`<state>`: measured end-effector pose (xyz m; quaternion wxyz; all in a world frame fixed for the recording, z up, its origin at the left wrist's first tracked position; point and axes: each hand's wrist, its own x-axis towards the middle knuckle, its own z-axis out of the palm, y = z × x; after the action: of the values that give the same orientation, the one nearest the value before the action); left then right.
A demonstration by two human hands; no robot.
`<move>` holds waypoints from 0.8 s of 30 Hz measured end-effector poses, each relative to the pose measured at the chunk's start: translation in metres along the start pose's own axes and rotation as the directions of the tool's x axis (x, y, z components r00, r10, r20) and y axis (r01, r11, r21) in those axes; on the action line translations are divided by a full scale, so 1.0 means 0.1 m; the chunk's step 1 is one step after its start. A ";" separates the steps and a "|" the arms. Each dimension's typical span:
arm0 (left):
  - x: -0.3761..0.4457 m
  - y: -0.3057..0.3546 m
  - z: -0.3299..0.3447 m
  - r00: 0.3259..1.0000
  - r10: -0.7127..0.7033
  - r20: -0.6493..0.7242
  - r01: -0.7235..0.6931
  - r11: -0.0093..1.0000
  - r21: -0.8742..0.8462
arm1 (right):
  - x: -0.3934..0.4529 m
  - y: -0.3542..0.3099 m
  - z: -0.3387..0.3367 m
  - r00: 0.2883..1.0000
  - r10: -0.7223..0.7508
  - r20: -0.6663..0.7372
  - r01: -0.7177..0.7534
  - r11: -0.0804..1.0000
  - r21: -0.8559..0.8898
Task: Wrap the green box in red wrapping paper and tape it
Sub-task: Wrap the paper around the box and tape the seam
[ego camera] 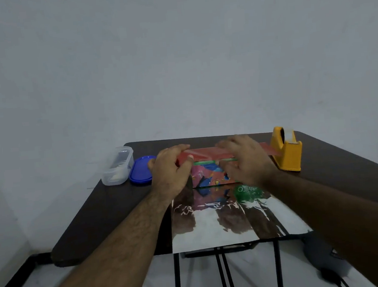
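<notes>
Red wrapping paper lay shiny side up on the dark brown table, its near edge hanging over the table's front and its mirror-like surface so full of reflections that creases were hard to read. Upon it stood the green box with colourful printed pictures, only its front face showing between the wrists. A far flap of paper was folded up over the box top; the left hand pinched its left end with curled fingers, while the right hand pressed down with spread, blurred fingers. Farther back sat a yellow tape dispenser, a blue oval lid and a clear plastic container, contents indistinct.
</notes>
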<state>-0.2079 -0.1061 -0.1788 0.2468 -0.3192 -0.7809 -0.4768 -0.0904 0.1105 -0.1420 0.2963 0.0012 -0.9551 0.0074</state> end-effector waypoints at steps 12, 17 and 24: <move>0.00 -0.09 -0.08 0.962 0.226 0.154 -0.270 0.870 0.413 | -0.29 -0.09 0.37 0.990 -0.135 -0.038 0.132 0.987 -0.091; 0.14 0.04 -0.10 0.990 0.074 0.119 -0.098 0.972 0.213 | -0.31 -0.07 0.30 0.990 -0.125 -0.057 0.119 0.987 -0.108; 0.64 0.43 0.00 0.738 -0.089 0.669 -0.168 0.936 0.309 | -0.36 -0.07 -0.14 0.921 -0.218 0.323 0.178 0.972 0.151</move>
<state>-0.2199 -0.0745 -0.1094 0.0104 -0.4376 -0.8815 -0.1769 -0.0528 0.1042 -0.1502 0.1270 0.1167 -0.9844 0.0335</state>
